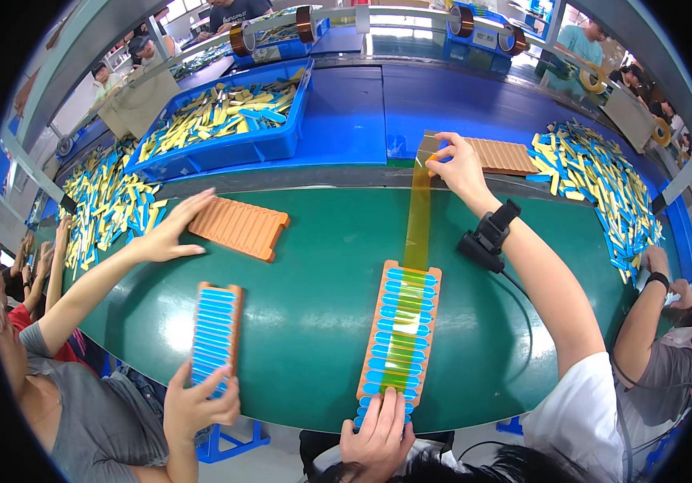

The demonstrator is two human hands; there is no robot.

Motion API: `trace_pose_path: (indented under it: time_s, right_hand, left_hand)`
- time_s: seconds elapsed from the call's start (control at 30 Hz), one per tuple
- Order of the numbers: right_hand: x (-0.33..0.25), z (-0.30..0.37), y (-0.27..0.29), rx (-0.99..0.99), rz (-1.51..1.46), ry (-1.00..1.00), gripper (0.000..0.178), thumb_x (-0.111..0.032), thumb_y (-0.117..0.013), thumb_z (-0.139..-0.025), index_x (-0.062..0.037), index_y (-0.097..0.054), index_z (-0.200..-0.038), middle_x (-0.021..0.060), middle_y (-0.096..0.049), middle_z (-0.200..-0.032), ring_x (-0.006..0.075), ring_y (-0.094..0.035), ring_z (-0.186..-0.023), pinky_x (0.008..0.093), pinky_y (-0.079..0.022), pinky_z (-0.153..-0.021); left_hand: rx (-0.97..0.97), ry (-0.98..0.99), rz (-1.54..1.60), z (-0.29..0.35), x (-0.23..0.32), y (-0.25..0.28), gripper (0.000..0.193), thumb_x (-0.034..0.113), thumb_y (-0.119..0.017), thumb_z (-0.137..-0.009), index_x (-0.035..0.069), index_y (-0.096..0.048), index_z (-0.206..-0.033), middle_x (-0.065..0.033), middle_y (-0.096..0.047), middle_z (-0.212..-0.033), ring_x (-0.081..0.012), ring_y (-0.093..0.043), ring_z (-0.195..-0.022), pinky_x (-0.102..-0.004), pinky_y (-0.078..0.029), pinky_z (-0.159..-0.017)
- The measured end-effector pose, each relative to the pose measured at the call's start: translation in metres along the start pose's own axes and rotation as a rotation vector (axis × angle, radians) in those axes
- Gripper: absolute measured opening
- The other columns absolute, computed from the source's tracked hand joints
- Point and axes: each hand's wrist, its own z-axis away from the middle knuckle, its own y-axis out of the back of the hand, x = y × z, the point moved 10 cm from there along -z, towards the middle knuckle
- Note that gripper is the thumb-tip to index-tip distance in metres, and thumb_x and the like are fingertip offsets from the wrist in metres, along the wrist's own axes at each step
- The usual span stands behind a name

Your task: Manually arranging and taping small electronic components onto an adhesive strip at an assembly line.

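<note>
A long orange ribbed tray (368,374) lies on the green table in front of me, with a row of blue flat strips (378,364) across it. Along the middle of the strips runs transparent amber tape (417,229), which rises past the tray's far end. My left hand (380,427) rests on the near end of the tape and strips, its fingers stretched flat. At the far edge of the table my right hand (457,163) pinches the tape's other end, beside a small brownish piece I cannot make out. A black device (487,237) is strapped to my right wrist.
A co-worker's hands (197,406) are at a filled tray (235,322) and an empty orange tray (241,228) on the left. Another tray (500,155) lies beyond my right hand. Loose strips (595,189) heap at both sides. A blue bin (282,145) stands behind.
</note>
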Motion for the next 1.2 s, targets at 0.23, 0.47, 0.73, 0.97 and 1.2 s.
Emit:
trace_pose_path:
  time_s: [0.23,0.47,0.73,0.97,1.2]
  right_hand:
    - [-0.002,0.0,-0.001,0.031,0.031,0.019,0.047,-0.012,-0.065,-0.067,0.0003,-0.047,-0.108,0.0092,-0.061,-0.078,0.0151,-0.06,-0.066,0.0262,-0.046,-0.064]
    - [0.002,-0.002,0.0,0.04,-0.045,-0.013,0.047,-0.013,-0.064,-0.064,-0.0016,-0.048,-0.106,0.0088,-0.062,-0.08,0.0248,-0.057,-0.08,0.0348,-0.043,-0.074]
    - [0.0,0.0,0.0,0.028,-0.05,-0.044,0.046,-0.011,-0.065,-0.063,-0.0035,-0.048,-0.105,0.0083,-0.062,-0.078,0.0246,-0.057,-0.077,0.0349,-0.043,-0.072]
    - [-0.005,-0.003,-0.002,0.023,-0.052,0.001,0.045,-0.01,-0.065,-0.063,-0.0034,-0.049,-0.104,0.0085,-0.061,-0.077,0.0249,-0.057,-0.077,0.035,-0.044,-0.07]
    - [-0.005,-0.002,-0.003,0.008,-0.044,-0.044,0.044,-0.009,-0.065,-0.063,-0.0033,-0.049,-0.105,0.009,-0.061,-0.076,0.0256,-0.057,-0.076,0.0355,-0.044,-0.069]
  left_hand:
    - [-0.021,0.018,0.017,0.003,-0.003,-0.006,0.055,0.024,-0.055,-0.069,0.002,-0.044,-0.118,-0.0083,-0.044,-0.123,-0.0208,-0.048,-0.103,-0.0384,-0.042,-0.07]
    - [-0.206,0.043,0.045,-0.012,-0.003,-0.003,0.057,0.034,-0.056,-0.072,0.003,-0.044,-0.118,-0.0086,-0.045,-0.121,-0.0221,-0.042,-0.107,-0.0429,-0.032,-0.081]
    - [-0.175,-0.004,0.046,-0.02,-0.004,-0.003,0.062,0.047,-0.056,-0.071,0.004,-0.047,-0.115,-0.0088,-0.045,-0.121,-0.0246,-0.04,-0.11,-0.0486,-0.026,-0.084]
    - [-0.324,-0.028,0.17,-0.031,-0.013,-0.016,0.056,0.041,-0.055,-0.076,0.005,-0.044,-0.117,-0.0063,-0.041,-0.121,-0.0227,-0.036,-0.109,-0.0474,-0.022,-0.086]
    - [-0.404,-0.063,0.157,-0.039,-0.018,-0.019,0.057,0.047,-0.05,-0.079,0.008,-0.043,-0.12,-0.0027,-0.04,-0.123,-0.019,-0.033,-0.112,-0.0482,-0.025,-0.085]
